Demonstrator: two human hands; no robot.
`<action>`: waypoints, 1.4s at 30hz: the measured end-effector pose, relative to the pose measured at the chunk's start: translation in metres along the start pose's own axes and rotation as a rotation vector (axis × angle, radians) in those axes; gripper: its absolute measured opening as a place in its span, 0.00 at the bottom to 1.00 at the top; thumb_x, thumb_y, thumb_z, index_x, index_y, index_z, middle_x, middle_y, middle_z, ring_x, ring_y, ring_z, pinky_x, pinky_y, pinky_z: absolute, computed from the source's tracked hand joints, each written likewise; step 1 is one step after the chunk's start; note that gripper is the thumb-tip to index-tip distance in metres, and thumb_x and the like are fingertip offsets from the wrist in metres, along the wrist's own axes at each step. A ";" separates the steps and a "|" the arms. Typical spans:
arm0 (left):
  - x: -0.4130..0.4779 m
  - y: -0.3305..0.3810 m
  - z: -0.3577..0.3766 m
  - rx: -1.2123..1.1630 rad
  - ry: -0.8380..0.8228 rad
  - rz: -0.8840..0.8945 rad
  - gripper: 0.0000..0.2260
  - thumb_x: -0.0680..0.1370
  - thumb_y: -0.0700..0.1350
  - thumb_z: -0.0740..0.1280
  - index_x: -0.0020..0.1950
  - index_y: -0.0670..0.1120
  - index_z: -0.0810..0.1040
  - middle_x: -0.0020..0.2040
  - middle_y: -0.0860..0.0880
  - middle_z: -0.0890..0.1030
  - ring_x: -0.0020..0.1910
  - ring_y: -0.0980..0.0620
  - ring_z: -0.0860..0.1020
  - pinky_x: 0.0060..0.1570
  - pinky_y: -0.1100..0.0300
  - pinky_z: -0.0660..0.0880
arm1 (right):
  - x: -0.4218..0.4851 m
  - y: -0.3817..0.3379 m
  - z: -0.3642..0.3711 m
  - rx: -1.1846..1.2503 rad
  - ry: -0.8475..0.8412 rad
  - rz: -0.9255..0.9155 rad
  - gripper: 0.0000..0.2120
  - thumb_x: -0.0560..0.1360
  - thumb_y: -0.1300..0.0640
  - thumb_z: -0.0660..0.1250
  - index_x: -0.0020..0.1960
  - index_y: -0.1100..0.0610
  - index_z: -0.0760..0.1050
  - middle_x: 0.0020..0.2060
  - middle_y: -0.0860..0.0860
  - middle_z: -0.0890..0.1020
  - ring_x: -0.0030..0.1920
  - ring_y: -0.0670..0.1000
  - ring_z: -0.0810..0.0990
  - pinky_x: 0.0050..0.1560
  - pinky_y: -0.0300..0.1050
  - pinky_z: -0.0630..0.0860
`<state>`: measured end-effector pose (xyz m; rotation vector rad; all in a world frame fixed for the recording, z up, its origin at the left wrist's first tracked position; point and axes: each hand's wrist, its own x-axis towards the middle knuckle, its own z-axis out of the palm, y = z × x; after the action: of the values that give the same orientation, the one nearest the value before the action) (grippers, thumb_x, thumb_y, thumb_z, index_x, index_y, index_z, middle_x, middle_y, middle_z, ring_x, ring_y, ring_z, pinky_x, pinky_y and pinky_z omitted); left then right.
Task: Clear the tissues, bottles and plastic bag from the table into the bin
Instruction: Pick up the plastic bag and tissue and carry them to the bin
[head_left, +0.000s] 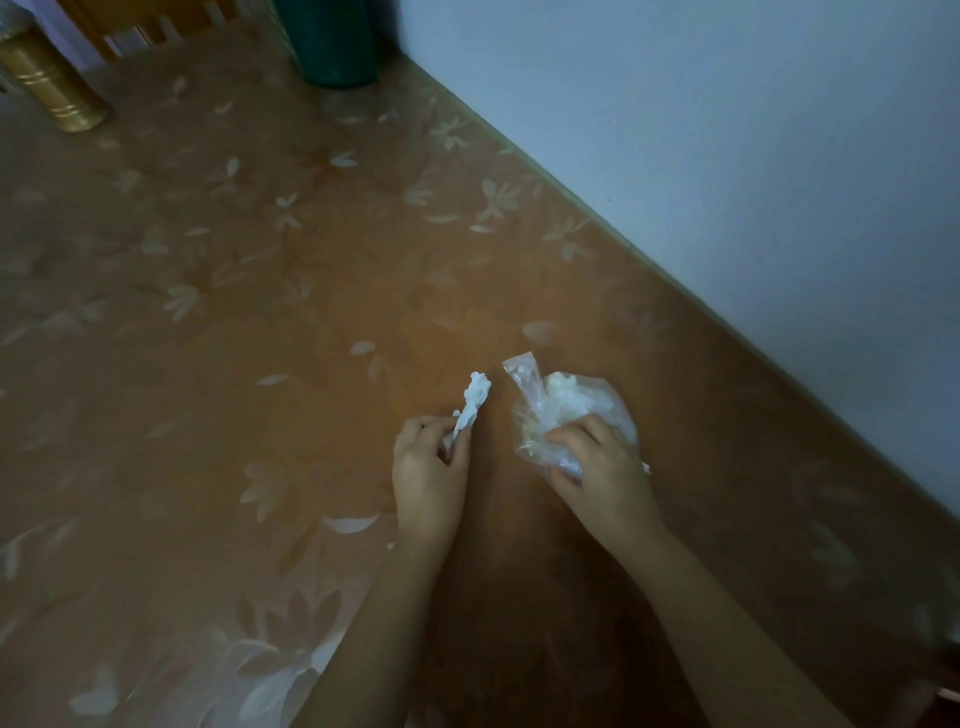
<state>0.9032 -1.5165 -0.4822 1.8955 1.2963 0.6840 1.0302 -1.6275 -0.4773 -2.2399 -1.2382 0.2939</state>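
My left hand (429, 467) pinches a twisted white tissue (474, 399) whose crumpled end sticks up past my fingers, just above the tabletop. To its right, my right hand (597, 462) grips a clear plastic bag (550, 400) with crumpled white tissue inside; the bag rests on the table (260, 312). A small gap separates the tissue from the bag. No bin shows in the head view.
The table wears a brown cloth with pale leaf prints and runs along a pale wall (727, 130) on the right. A dark green container (332, 41) stands at the far edge, a gold cylinder (52, 83) at the far left, a wooden chair back (150, 21) behind.
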 end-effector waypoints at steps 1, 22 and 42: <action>-0.007 0.001 -0.005 -0.011 0.007 -0.011 0.05 0.75 0.41 0.68 0.49 0.41 0.80 0.44 0.54 0.73 0.44 0.52 0.74 0.42 0.67 0.67 | -0.004 -0.001 0.000 0.005 -0.013 0.003 0.10 0.67 0.60 0.72 0.48 0.57 0.79 0.44 0.53 0.78 0.47 0.54 0.76 0.46 0.46 0.72; -0.158 0.039 -0.084 -0.234 0.146 -0.114 0.13 0.73 0.40 0.69 0.39 0.59 0.74 0.38 0.52 0.77 0.38 0.59 0.73 0.37 0.71 0.68 | -0.113 -0.046 -0.042 0.314 -0.066 0.108 0.08 0.70 0.69 0.66 0.46 0.59 0.78 0.49 0.48 0.73 0.45 0.40 0.74 0.42 0.23 0.68; -0.256 0.074 -0.153 -0.186 0.360 -0.056 0.12 0.74 0.40 0.68 0.45 0.59 0.76 0.42 0.58 0.80 0.43 0.60 0.76 0.40 0.69 0.71 | -0.159 -0.117 -0.109 0.347 -0.030 -0.224 0.10 0.69 0.66 0.68 0.48 0.57 0.78 0.45 0.50 0.76 0.43 0.46 0.75 0.43 0.31 0.68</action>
<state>0.7382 -1.7322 -0.3380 1.6285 1.4412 1.1145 0.9083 -1.7505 -0.3334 -1.7935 -1.3265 0.4206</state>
